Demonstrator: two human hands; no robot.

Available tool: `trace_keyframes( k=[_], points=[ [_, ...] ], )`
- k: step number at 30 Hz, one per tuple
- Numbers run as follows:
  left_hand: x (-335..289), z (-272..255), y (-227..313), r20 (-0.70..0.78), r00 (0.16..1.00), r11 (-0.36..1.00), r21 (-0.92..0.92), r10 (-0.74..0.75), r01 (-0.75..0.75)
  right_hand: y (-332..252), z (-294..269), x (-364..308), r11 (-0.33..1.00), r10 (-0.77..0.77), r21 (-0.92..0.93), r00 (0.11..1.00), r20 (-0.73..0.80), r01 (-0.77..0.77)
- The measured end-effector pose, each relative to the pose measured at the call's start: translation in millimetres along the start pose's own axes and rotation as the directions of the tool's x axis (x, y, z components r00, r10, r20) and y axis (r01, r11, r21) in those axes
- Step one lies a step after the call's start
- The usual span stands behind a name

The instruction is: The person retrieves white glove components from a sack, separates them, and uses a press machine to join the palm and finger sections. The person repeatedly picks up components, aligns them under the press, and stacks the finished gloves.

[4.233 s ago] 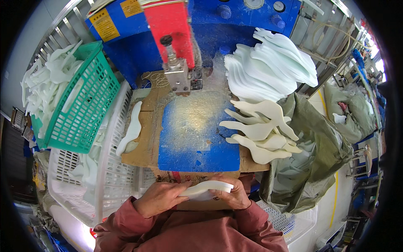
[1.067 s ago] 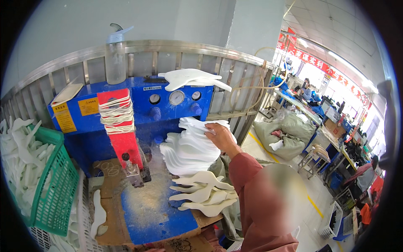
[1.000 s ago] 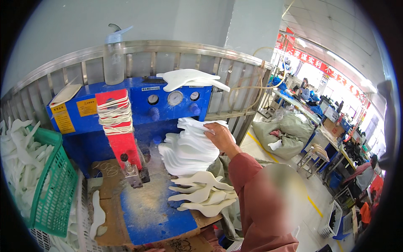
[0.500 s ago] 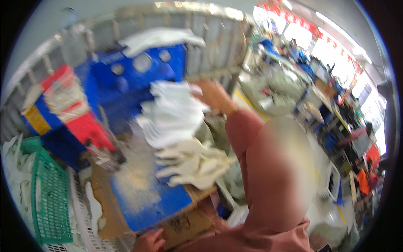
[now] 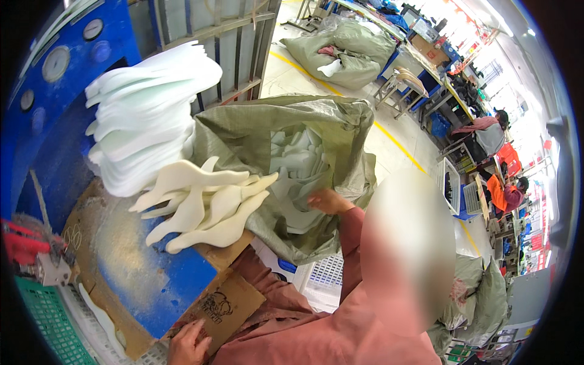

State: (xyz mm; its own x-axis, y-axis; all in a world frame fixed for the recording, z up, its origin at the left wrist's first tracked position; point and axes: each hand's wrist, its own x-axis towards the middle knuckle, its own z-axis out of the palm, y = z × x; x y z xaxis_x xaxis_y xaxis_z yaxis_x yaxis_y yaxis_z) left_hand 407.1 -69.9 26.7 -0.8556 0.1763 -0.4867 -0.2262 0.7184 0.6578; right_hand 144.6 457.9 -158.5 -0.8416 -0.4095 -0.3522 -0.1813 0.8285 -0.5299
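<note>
My right hand (image 5: 328, 201) reaches into an open olive-green woven sack (image 5: 243, 125), just over the loose white foam pieces (image 5: 298, 159) inside it. Its fingers are loosely extended, and I see nothing held in them. At the lower edge, my left hand (image 5: 190, 344) rests by the cardboard flap (image 5: 231, 310) with its fingers apart and nothing in them. Cream-coloured, wavy foam pieces (image 5: 210, 210) lie heaped on the bench corner beside the sack. Behind them rises a tall stack of similar white foam pieces (image 5: 149, 109).
A blue machine with round gauges (image 5: 56, 64) stands at far left. Pale dust (image 5: 131, 261) covers part of the blue bench top (image 5: 143, 298). A red clamp (image 5: 24, 246) and green basket (image 5: 52, 322) sit lower left. Filled sacks (image 5: 344, 55) lie beyond; co-workers (image 5: 486, 134) sit at right.
The view has swung to the right, bringing the sack's inside into sight. My right hand has left the white stack and come down into the sack. My left hand stays near the cardboard.
</note>
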Motion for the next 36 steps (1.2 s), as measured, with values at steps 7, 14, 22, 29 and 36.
trace_keyframes(
  k=[7,14,22,29,36],
  points=[
    [24,10,3,0.075,0.995,0.995,0.070,0.068,-0.074,37,61,75,0.971,0.227,-0.002,0.925,-0.305,-0.239],
    [35,14,20,0.059,0.998,0.994,0.110,-0.001,-0.005,10,49,89,0.956,0.230,0.240,0.941,-0.249,-0.170],
    [44,19,32,0.071,0.997,0.984,0.173,0.038,-0.050,-24,89,125,0.953,0.038,0.279,0.868,-0.494,0.117],
    [33,24,25,-0.026,1.000,0.998,0.056,0.008,-0.007,-12,45,44,0.769,0.567,0.612,0.640,-0.518,-0.187],
    [55,39,28,-0.026,0.996,0.578,-0.813,0.080,-0.068,-111,-93,-142,0.522,-0.052,0.680,0.815,-0.577,0.514]
  ],
)
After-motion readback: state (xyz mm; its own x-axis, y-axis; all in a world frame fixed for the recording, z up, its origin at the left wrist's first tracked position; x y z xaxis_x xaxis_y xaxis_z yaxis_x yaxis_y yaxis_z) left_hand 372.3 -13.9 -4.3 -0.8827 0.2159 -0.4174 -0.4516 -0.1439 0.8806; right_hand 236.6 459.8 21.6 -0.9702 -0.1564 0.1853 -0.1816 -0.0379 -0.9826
